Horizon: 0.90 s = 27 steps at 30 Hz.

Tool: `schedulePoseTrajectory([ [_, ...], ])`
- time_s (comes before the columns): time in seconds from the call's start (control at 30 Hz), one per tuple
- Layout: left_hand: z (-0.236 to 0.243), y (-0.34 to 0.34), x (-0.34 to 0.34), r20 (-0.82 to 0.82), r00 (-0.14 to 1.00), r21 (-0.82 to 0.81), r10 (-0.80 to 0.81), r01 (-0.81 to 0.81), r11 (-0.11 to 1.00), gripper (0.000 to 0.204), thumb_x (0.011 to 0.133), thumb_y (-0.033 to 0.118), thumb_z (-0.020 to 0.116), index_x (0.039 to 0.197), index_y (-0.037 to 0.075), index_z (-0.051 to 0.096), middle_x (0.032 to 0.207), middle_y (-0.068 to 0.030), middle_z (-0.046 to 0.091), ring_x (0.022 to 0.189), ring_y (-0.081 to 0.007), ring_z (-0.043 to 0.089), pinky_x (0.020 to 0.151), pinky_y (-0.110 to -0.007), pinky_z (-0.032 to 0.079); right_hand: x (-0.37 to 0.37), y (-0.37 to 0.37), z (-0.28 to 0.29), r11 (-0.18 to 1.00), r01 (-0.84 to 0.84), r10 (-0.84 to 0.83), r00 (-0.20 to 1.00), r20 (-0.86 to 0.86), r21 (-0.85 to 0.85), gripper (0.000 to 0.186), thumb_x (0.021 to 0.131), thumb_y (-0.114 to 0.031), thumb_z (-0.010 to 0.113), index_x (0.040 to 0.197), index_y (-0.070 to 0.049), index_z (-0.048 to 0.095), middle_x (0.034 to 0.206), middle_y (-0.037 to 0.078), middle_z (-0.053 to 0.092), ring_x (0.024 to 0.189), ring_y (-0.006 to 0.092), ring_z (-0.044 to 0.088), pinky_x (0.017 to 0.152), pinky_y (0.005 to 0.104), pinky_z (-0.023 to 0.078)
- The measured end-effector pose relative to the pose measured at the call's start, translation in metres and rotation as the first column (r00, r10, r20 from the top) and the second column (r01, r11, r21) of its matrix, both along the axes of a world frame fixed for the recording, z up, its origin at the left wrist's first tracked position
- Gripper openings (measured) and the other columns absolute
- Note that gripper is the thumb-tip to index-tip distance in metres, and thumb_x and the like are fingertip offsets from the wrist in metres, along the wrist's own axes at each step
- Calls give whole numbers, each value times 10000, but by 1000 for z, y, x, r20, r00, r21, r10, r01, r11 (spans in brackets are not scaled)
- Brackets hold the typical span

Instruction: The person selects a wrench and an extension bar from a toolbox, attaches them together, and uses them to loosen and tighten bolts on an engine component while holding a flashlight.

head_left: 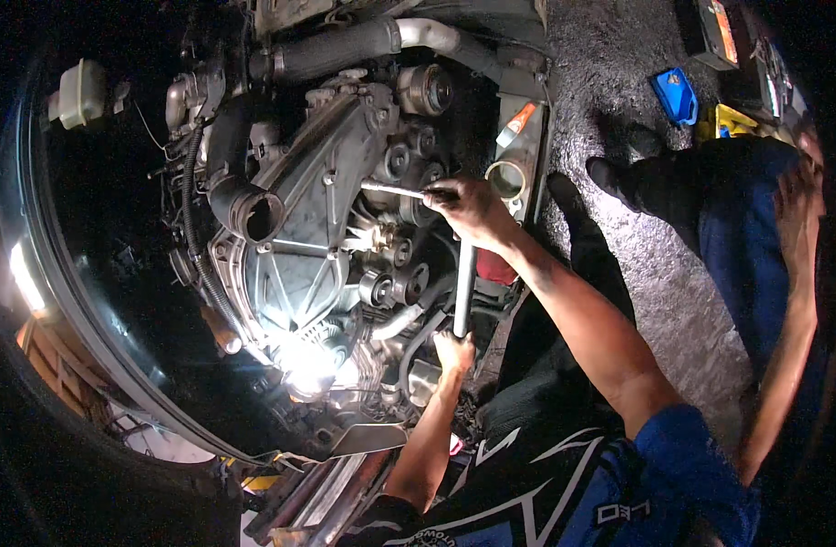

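Right hand (470,208) is clamped round a thin bar (392,190) reaching to 9 o'clock onto the engine (317,210) pulleys; left hand (454,350), at 6 o'clock, is closed round a steel pipe (464,287). Likely levering a fastener; next needs steady counter-pull

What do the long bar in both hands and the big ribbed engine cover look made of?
Long bar: likely steel, smooth bright silver sheen, gripped by the right hand and left hand. Engine cover: probably cast aluminium, dull grey with moulded ribs and bolt bosses.
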<state>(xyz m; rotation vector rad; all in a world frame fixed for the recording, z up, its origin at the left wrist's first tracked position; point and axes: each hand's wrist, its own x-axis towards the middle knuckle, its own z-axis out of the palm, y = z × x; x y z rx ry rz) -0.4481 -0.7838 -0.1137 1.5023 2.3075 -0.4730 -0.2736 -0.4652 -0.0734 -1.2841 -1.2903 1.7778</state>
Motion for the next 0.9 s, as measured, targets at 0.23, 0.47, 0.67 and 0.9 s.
schedulePoseTrajectory([
  [0.23, -28, 7, 8, 145, 983, 132, 112, -132, 982, 476, 749, 398, 741, 731, -62, 619, 806, -270, 594, 828, -426, 538, 786, -484, 419, 0, 0, -1, 1000, 8, -9, 999, 32, 10, 270, 946, -285, 605, 1064, -61, 698, 589, 70, 613, 475, 124, 582, 458, 297, 460],
  [0.47, -80, 37, 17, 215, 976, 224, 47, -96, 970, 421, 731, 343, 734, 680, -55, 607, 744, -258, 595, 804, -437, 552, 790, -510, 417, 4, 5, -6, 997, 27, -36, 992, 123, 73, 259, 925, -301, 629, 1039, -82, 707, 664, 110, 643, 545, 185, 608, 520, 341, 477],
  [0.67, -159, 138, 100, 751, 623, 90, 217, -423, 902, 334, 744, 291, 720, 750, -39, 673, 618, -152, 646, 555, -220, 620, 565, -418, 498, -21, -14, 25, 755, -18, -186, 953, 240, 655, 226, 915, -204, 632, 1086, -65, 681, 758, 144, 678, 602, 286, 644, 581, 366, 508],
  [0.9, -122, 153, 192, 882, 372, -159, 288, -340, 927, 498, 772, 456, 737, 839, -33, 677, 777, -208, 673, 691, -295, 652, 696, -426, 519, 6, 5, 37, 868, -227, 21, 905, 425, 441, 266, 904, -237, 654, 1133, -105, 683, 792, 107, 704, 661, 203, 668, 629, 335, 513],
])
